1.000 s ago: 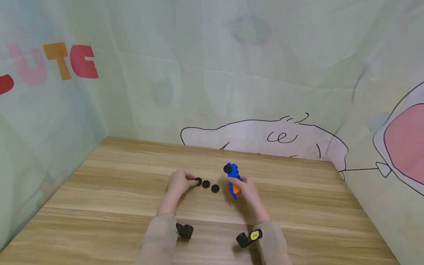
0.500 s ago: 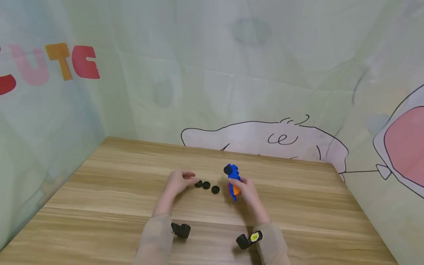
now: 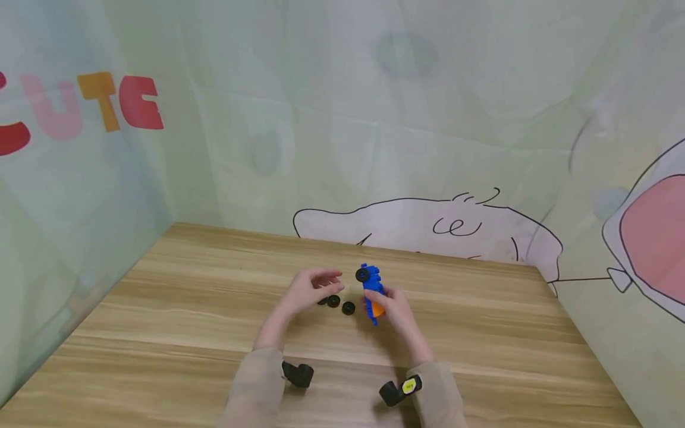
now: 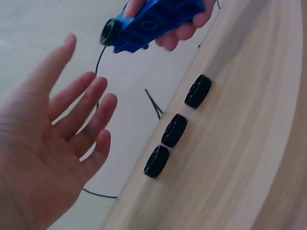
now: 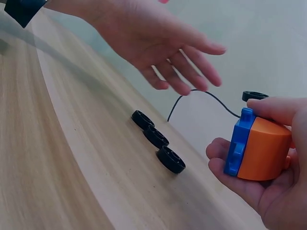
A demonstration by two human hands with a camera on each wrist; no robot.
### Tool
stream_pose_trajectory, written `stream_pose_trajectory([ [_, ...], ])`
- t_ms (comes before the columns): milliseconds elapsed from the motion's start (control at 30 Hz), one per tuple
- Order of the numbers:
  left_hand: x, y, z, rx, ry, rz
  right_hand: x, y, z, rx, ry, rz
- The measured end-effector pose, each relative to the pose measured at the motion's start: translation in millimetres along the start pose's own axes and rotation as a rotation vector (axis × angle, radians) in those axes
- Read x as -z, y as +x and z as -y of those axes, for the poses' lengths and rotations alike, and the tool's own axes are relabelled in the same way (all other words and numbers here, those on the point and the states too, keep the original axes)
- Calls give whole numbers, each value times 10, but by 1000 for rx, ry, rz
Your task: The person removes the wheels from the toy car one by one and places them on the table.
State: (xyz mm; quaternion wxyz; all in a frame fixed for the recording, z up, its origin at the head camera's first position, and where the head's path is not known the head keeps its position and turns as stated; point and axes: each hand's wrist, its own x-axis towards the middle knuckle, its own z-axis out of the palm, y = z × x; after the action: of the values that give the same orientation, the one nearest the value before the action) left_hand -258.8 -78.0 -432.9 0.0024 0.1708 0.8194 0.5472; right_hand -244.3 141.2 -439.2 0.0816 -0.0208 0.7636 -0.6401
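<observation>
My right hand [image 3: 397, 308] grips a small toy car [image 3: 370, 286] with a blue underside and an orange part [image 5: 264, 149], raised above the table. One black wheel [image 4: 111, 32] is fitted at the car's far end. My left hand [image 3: 310, 290] hovers over the table just left of the car, its fingers spread and nothing in it, as the left wrist view shows. Below it, three loose black wheels lie in a row: a right one [image 3: 348, 308], a middle one [image 3: 333, 301] and a left one [image 5: 143, 119]. In the head view that left wheel is partly hidden by the hand.
The wood-grain table [image 3: 214, 273] reaches back to a pale fabric backdrop [image 3: 342, 119] with cartoon drawings and letters. Each sleeve carries a black wrist camera, one on the left [image 3: 298, 374] and one on the right [image 3: 393, 392].
My left hand has let go of the leftmost wheel, then lifted and moved right towards the car, fingers spreading. The toy car has shifted slightly left in my right hand.
</observation>
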Motion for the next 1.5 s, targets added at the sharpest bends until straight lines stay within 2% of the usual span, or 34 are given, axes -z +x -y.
stream_pose_trajectory([
  [267,-203,45,-114,-23,17,-13,-16,-10,7,65,-5,63],
  [500,-278,53,-142,-66,30,-10,-12,-12,-12,121,-3,122],
  [700,-297,61,-124,-84,58,-9,-22,3,-48,146,-19,133],
  [1000,-287,50,-149,-61,120,1,-30,8,-60,157,-75,142],
  [1267,-248,35,-149,-96,183,19,-37,-7,-32,181,-131,157],
  [1367,-238,36,-135,-111,211,24,-44,13,-71,172,-155,140],
  [1500,-237,35,-125,-98,232,21,-42,10,-81,159,-173,134],
])
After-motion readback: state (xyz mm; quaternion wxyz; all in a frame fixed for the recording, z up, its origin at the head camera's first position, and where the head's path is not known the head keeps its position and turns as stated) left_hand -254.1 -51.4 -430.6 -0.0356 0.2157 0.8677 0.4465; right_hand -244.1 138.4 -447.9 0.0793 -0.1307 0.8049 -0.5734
